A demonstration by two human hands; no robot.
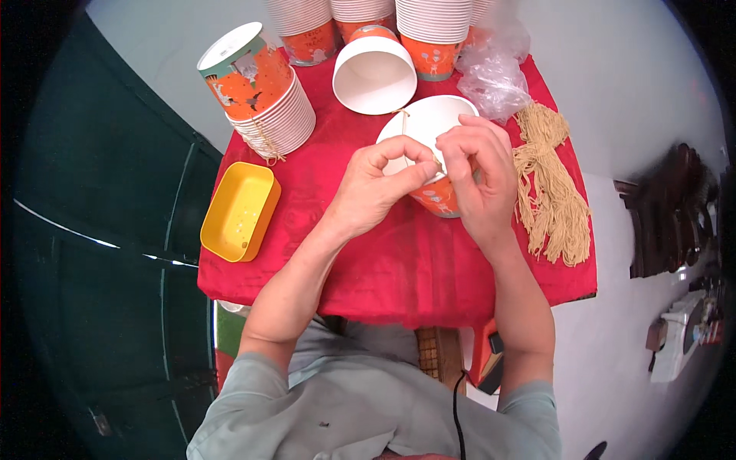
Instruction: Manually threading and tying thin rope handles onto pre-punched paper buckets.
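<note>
A white-lined paper bucket (438,198) with an orange printed outside stands tilted in front of me. Tan cord (404,123) hangs over its far rim and runs down inside. At the near rim, my left hand (376,184) pinches a short bit of this cord between thumb and forefinger. Close against it, my right hand (487,180) has its fingers curled and closed at the same bit of cord, and its fingertips partly cover the rim. The exact shape of the cord between the fingertips is too small to make out.
A red cloth (368,280) covers the table. To the right lies a bundle of tan cords (556,192), below a crumpled plastic bag (494,80). A yellow tray (238,211) with small bits sits left, below stacked buckets (280,115). Another bucket (374,77) lies tipped before more stacks (433,23).
</note>
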